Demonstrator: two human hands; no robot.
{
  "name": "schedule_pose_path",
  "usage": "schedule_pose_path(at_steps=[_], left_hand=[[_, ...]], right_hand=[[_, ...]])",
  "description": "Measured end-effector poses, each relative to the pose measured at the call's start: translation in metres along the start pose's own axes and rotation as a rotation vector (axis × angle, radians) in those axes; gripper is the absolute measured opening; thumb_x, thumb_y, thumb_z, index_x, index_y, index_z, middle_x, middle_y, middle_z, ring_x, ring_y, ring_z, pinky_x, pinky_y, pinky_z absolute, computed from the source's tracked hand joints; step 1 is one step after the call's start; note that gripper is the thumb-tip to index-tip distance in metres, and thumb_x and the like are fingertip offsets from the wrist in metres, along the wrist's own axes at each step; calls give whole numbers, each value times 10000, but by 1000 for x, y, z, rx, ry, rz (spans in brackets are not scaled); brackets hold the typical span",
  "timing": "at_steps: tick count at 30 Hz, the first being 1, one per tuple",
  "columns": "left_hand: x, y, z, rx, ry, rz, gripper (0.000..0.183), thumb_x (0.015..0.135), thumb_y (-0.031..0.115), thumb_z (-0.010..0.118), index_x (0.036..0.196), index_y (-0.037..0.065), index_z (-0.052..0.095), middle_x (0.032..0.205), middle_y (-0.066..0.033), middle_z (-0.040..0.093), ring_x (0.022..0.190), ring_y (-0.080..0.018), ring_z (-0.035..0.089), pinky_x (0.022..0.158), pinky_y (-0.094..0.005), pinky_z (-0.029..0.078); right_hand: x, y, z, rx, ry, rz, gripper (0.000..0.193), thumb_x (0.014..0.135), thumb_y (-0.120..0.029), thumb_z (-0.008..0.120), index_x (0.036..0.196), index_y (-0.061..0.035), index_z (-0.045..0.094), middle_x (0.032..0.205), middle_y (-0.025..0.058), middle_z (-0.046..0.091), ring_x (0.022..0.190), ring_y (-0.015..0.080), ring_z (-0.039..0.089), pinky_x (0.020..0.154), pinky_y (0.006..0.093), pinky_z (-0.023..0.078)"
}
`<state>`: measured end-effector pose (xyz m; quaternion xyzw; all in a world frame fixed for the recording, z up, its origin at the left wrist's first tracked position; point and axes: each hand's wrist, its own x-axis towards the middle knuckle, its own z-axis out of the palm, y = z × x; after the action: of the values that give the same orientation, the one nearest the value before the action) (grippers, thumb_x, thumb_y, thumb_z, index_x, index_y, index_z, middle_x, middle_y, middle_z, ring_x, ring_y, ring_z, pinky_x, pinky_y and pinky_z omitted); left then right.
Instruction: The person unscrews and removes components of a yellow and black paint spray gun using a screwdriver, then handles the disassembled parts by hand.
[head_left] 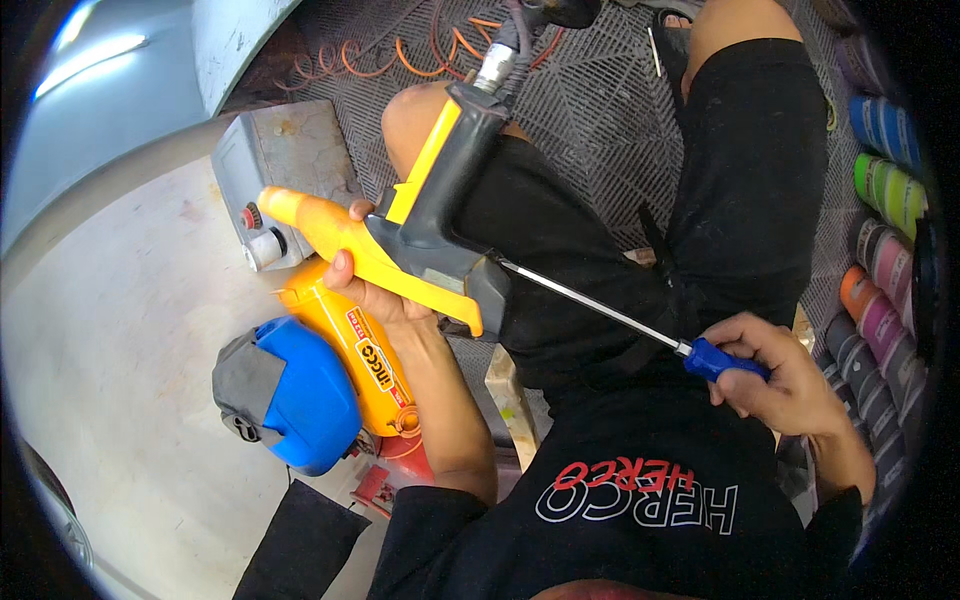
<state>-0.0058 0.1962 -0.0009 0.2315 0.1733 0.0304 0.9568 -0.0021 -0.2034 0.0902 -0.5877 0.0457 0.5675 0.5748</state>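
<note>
My left hand (pixel 375 290) grips a gun-shaped hand tool (pixel 445 262) by its yellow body, thumb and fingers wrapped round it. The tool has a black housing and handle, a long yellow trigger and a tapered yellow nose pointing left. From its handle end, a metal connector (pixel 495 66) and a dark hose or cable run upward. In my right hand (pixel 775 375) is a screwdriver (pixel 600 298), held by its blue handle. Its long shaft points left, and the tip meets the rear of the black housing. Whether the tip sits in a screw cannot be made out.
An orange-yellow tank (pixel 350 350) and a blue casing with a grey cover (pixel 300 400) stand at left. Behind them is a grey box (pixel 290 160) with a red knob. A coiled orange hose (pixel 410 60) lies on the patterned mat (pixel 600 130). Colourful rolls (pixel 890 195) line the right.
</note>
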Motion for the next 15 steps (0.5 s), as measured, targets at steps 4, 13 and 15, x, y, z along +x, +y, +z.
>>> schedule_pose_path(at_steps=[4,13,15], left_hand=[[-1,-3,-9,29,-32,20,487,805,349,728,1173,88,545,1137,-215,659,1081,-378,657,930,-499,564],[-2,-8,-12,-44,-66,18,488,799,380,746,1145,108,537,1142,-217,650,1083,-377,663,929,-503,572],[-1,-9,-13,-31,-68,33,491,799,386,746,1147,112,535,1143,-218,645,1089,-375,659,931,-502,570]], right_hand=[[8,11,4,-445,242,-483,391,785,-33,761,1149,30,635,915,155,677,750,263,658,659,371,522],[15,0,1,-846,370,-490,402,756,-87,776,1125,14,652,921,142,647,807,290,633,677,399,508],[16,-4,-4,-233,33,41,383,781,-109,777,1122,12,652,925,144,648,820,287,643,697,392,517]])
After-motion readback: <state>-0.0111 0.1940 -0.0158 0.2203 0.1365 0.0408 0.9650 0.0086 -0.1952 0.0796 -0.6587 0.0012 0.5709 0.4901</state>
